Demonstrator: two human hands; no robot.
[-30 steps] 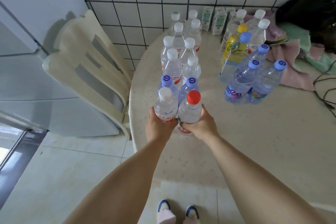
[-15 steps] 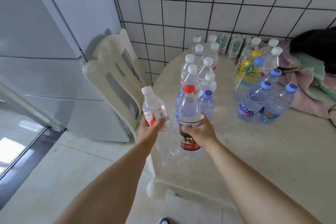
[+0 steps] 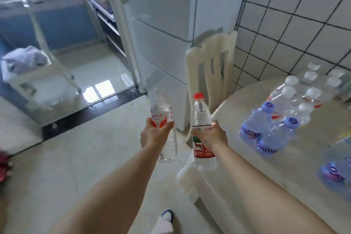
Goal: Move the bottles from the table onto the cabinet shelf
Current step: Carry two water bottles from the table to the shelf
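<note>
The left hand (image 3: 154, 134) is wrapped around a clear bottle (image 3: 164, 129) with a white and red label, tilted — its cap blurred. The right hand (image 3: 210, 137) is wrapped around an upright red-capped bottle (image 3: 201, 131) with a red label. Both hands hang over the floor (image 3: 76, 157), just left of the tabletop (image 3: 284, 167). To the right, more bottles (image 3: 281, 118) stand on it — blue-capped nearer, white-capped farther. A cream chair (image 3: 210, 66) stands beyond, against a white fridge (image 3: 163, 34).

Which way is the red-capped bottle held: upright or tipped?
Upright: the red-capped bottle, gripped by the right hand, has its cap on top.
</note>
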